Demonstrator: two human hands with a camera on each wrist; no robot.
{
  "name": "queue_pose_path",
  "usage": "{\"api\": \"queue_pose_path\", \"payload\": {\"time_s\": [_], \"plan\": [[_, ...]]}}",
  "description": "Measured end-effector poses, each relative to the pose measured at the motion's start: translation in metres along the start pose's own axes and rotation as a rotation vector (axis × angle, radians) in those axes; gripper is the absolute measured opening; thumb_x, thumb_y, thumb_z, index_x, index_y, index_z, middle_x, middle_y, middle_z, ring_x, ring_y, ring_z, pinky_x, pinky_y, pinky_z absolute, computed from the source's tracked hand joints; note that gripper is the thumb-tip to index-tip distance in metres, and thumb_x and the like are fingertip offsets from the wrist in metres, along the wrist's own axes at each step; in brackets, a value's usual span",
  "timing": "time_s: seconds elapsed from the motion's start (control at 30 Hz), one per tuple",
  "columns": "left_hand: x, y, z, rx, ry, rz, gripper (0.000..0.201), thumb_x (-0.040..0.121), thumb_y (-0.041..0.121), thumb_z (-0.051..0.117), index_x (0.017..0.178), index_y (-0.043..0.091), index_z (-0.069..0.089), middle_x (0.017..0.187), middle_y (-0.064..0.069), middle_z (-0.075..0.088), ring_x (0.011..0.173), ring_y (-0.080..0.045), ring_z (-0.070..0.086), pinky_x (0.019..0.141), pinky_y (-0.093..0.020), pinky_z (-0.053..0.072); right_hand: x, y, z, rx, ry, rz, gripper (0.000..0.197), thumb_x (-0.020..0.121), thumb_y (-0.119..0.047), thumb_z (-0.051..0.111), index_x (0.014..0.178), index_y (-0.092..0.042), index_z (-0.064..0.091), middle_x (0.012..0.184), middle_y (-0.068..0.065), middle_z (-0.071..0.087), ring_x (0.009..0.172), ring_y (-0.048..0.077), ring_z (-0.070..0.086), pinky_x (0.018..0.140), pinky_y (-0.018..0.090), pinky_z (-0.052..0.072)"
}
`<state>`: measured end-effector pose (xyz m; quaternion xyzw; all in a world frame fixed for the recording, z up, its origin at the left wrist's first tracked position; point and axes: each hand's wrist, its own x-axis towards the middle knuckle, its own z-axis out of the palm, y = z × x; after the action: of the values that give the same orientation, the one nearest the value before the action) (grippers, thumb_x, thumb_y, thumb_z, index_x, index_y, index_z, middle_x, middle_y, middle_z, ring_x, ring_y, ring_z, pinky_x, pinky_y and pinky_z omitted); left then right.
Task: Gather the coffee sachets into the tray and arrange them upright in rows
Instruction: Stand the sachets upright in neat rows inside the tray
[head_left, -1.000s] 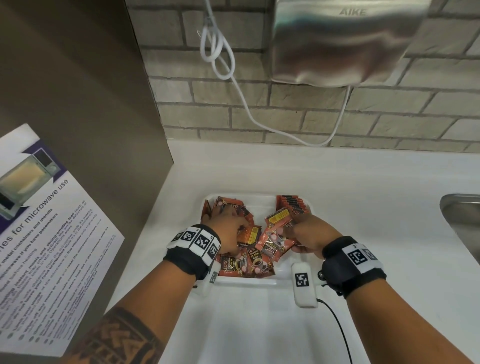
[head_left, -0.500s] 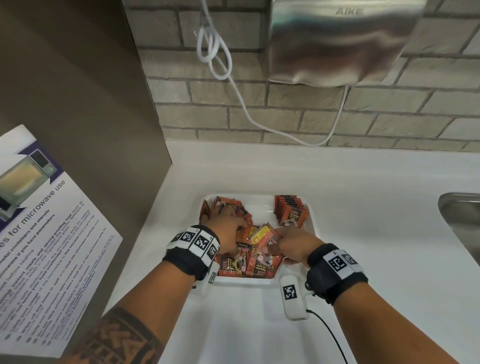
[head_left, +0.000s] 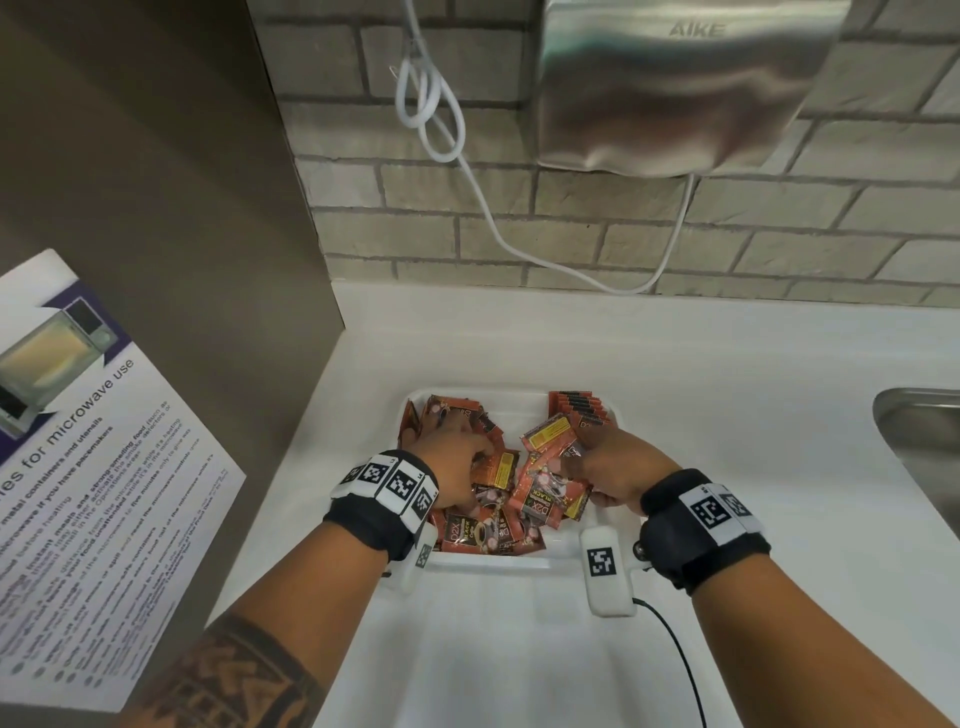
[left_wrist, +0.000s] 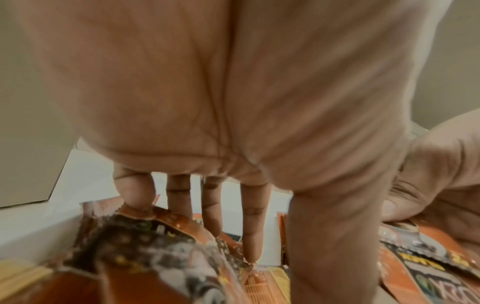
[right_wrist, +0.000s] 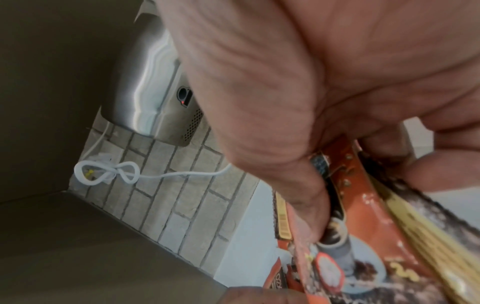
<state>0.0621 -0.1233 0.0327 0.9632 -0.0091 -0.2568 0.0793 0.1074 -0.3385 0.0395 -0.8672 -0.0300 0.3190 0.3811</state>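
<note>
Head | white counter (head_left: 727, 415), brick wall (head_left: 571, 223) | right hand (head_left: 618, 467) grips sachets (head_left: 545, 499) | left hand (head_left: 457, 462) flat, fingers straight

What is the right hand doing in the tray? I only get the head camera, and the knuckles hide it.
Observer: The right wrist view shows the right hand pinching a few coffee sachets between thumb and fingers.
Operator: And the left hand's fingers?
Observer: The left hand has its fingers straight and spread, tips down on more of them.
Operator: Anything under the dryer?
Observer: The hand dryer has a small red light on its underside.
</note>
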Motion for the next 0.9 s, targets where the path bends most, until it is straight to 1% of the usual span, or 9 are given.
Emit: {"api": "queue_pose_path", "payload": {"time_s": [0.1,0.23,0.37,0.43,0.53,0.67,0.73,0.83,0.9], "plan": [[-0.001,0.002,0.000,-0.006,0.025,0.018,0.078,0.075,0.037,0.084,0.143,0.041,0.047,0.149,-0.001,0.031,0.142,-0.031,0.024,0.115,-0.057,0.026,-0.002,0.002,-0.002,0.051,0.013,0.022,0.018,0.095,-0.017,0.062,0.112,-0.014,0.064,0.085,0.006,0.063,0.072,0.019,0.055,0.060,0.028,0.048],[-0.001,0.004,0.000,0.019,0.022,0.029,0.078,0.075,0.039,0.083,0.144,0.040,0.046,0.150,-0.001,0.031,0.143,-0.032,0.022,0.115,-0.059,0.026,-0.001,0.008,0.001,0.081,0.016,0.039,0.021,0.096,-0.023,0.064,0.115,-0.014,0.063,0.092,0.006,0.067,0.075,0.016,0.057,0.061,0.025,0.050],[0.000,0.006,0.003,0.028,0.009,0.034,0.078,0.074,0.039,0.085,0.142,0.039,0.048,0.148,-0.001,0.032,0.145,-0.035,0.017,0.114,-0.061,0.026,0.005,0.015,0.008,0.023,-0.004,0.075,0.022,0.095,-0.022,0.062,0.115,-0.011,0.063,0.107,0.014,0.072,0.081,0.020,0.061,0.074,0.033,0.056],[0.000,0.006,0.006,0.028,0.002,0.037,0.078,0.074,0.039,0.086,0.142,0.039,0.048,0.148,-0.001,0.032,0.146,-0.035,0.015,0.115,-0.061,0.024,0.007,0.018,0.014,-0.013,-0.023,0.094,0.023,0.095,-0.021,0.061,0.114,-0.008,0.062,0.108,0.017,0.072,0.082,0.023,0.063,0.082,0.039,0.058],[0.002,0.008,0.008,-0.001,0.008,0.049,0.077,0.074,0.040,0.086,0.141,0.039,0.048,0.148,0.000,0.032,0.146,-0.033,0.017,0.116,-0.061,0.021,0.010,0.024,0.018,0.031,-0.041,0.147,0.025,0.095,-0.020,0.063,0.116,-0.007,0.061,0.098,0.015,0.071,0.080,0.026,0.061,0.075,0.037,0.056],[0.002,0.010,0.006,-0.019,0.031,0.074,0.072,0.079,0.040,0.081,0.142,0.039,0.048,0.150,-0.001,0.032,0.147,-0.036,0.014,0.116,-0.059,0.019,0.009,0.025,0.015,0.009,-0.033,0.090,0.019,0.096,-0.019,0.060,0.110,-0.007,0.062,0.088,0.011,0.068,0.077,0.027,0.059,0.069,0.035,0.050],[0.002,0.010,0.004,-0.022,0.048,0.089,0.069,0.081,0.046,0.078,0.142,0.040,0.048,0.149,-0.001,0.033,0.145,-0.035,0.018,0.116,-0.058,0.021,0.008,0.025,0.011,0.024,-0.013,0.058,0.012,0.097,-0.021,0.061,0.104,-0.011,0.063,0.086,0.006,0.070,0.075,0.022,0.062,0.065,0.030,0.051],[0.004,0.011,0.000,-0.119,0.090,0.136,0.068,0.085,0.051,0.072,0.146,0.035,0.047,0.150,-0.002,0.034,0.142,-0.030,0.028,0.117,-0.048,0.030,0.008,0.026,0.005,0.093,-0.002,0.015,0.017,0.096,-0.024,0.063,0.110,-0.015,0.064,0.097,0.011,0.072,0.078,0.020,0.061,0.065,0.029,0.051],[0.004,0.013,-0.006,-0.265,0.139,0.184,0.068,0.089,0.053,0.067,0.148,0.029,0.044,0.150,-0.003,0.038,0.140,-0.026,0.037,0.115,-0.040,0.034,0.006,0.022,0.000,0.181,-0.003,-0.038,0.019,0.096,-0.025,0.064,0.114,-0.018,0.064,0.094,0.009,0.069,0.077,0.018,0.057,0.064,0.028,0.050]]}}
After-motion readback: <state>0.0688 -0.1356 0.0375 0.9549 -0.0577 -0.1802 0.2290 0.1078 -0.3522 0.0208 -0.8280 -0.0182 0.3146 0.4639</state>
